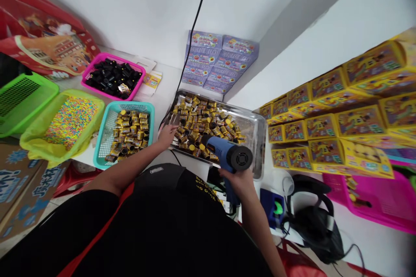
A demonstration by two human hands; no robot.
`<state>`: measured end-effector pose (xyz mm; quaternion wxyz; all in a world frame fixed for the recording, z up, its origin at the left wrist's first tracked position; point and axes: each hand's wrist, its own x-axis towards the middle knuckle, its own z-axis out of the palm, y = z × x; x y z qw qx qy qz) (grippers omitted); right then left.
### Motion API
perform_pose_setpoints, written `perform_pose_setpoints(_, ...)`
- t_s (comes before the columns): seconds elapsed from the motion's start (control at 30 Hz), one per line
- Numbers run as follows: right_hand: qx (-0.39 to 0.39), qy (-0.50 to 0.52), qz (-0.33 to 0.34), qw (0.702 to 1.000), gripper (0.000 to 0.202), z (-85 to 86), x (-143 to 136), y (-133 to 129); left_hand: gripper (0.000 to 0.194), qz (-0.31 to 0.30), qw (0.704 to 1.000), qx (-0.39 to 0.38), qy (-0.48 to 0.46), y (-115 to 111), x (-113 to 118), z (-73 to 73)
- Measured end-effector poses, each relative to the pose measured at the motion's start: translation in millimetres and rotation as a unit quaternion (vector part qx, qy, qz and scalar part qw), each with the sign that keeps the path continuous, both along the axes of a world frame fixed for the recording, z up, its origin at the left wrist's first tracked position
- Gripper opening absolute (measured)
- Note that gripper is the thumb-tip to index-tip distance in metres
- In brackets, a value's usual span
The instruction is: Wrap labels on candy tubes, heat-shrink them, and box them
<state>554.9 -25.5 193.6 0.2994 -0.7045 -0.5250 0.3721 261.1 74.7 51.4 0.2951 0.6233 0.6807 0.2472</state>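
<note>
On the shiny rectangular metal tray (261,147), small yellow cylindrical labelled containers (202,122) are heaped. Over them, a blue pistol-shaped heat gun (224,151) is gripped by the right hand (240,181); whether anything is pinched by the left hand (167,135), at the tray's left edge, cannot be told. The dark nozzle (206,139) is best swept evenly, away from the left hand.

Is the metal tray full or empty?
Partly full: small yellow containers crowd most of the metal tray, but its floor shows near the right end.
</note>
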Motion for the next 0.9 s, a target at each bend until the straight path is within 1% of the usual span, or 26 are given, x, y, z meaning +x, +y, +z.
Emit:
perform_pose_setpoints(0.07, -0.023, 0.017, 0.021, 0.999, 0.038, -4.4, 0, -2, 0.018, 0.002, 1.000, -0.008, 0.017, -15, -16, -1.9)
perform_pose_setpoints(0.13, -0.046, 0.033, 0.030, 0.998, 0.034, -9.9, -3, -3, 0.014, -0.014, 0.999, -0.013, 0.029, -32, -27, -4.3)
perform_pose_setpoints(0.23, -0.038, 0.030, 0.010, 0.999, 0.032, -16.3, -7, 0, 0.009, -0.052, 0.998, -0.013, 0.039, -52, -32, -8.5)
perform_pose_setpoints(0.3, -0.024, 0.019, -0.011, 0.999, 0.034, -16.4, -10, 7, 0.006, -0.073, 0.996, -0.011, 0.045, -60, -32, -11.1)
perform_pose_setpoints(0.37, -0.032, 0.018, -0.010, 0.999, 0.033, -13.1, -13, 14, 0.004, -0.087, 0.995, -0.007, 0.051, -64, -32, -13.4)
perform_pose_setpoints(0.47, -0.086, 0.059, 0.018, 0.994, 0.030, -6.5, -19, 24, 0.003, -0.102, 0.993, -0.002, 0.060, -65, -33, -16.0)
perform_pose_setpoints(0.5, -0.091, 0.063, 0.021, 0.994, 0.029, -5.1, -21, 26, 0.004, -0.107, 0.992, -0.001, 0.063, -65, -34, -16.5)
perform_pose_setpoints(0.53, -0.081, 0.051, 0.015, 0.995, 0.028, -4.4, -23, 27, 0.004, -0.112, 0.992, 0.000, 0.065, -64, -34, -16.9)
perform_pose_setpoints(0.63, -0.011, -0.048, -0.021, 0.999, 0.026, -5.3, -26, 28, 0.006, -0.126, 0.990, 0.002, 0.070, -64, -34, -16.9)
perform_pose_setpoints(0.67, 0.001, -0.067, -0.029, 0.997, 0.027, -6.4, -26, 26, 0.006, -0.130, 0.989, 0.003, 0.071, -64, -34, -16.6)
perform_pose_setpoints(0.7, -0.006, -0.063, -0.028, 0.998, 0.028, -7.7, -25, 25, 0.006, -0.134, 0.988, 0.004, 0.073, -63, -34, -16.2)
perform_pose_setpoints(0.8, -0.083, 0.042, -0.004, 0.996, 0.030, -12.6, -22, 16, 0.007, -0.138, 0.987, 0.005, 0.080, -63, -34, -15.1)
perform_pose_setpoints(0.83, -0.093, 0.063, -0.003, 0.994, 0.030, -14.4, -21, 14, 0.007, -0.139, 0.987, 0.005, 0.083, -63, -34, -14.7)
perform_pose_setpoints(0.87, -0.085, 0.059, -0.009, 0.995, 0.029, -16.2, -21, 11, 0.006, -0.140, 0.986, 0.004, 0.086, -63, -34, -14.4)
perform_pose_setpoints(0.9, -0.060, 0.035, -0.019, 0.997, 0.028, -17.9, -21, 9, 0.006, -0.141, 0.986, 0.003, 0.090, -62, -34, -14.0)
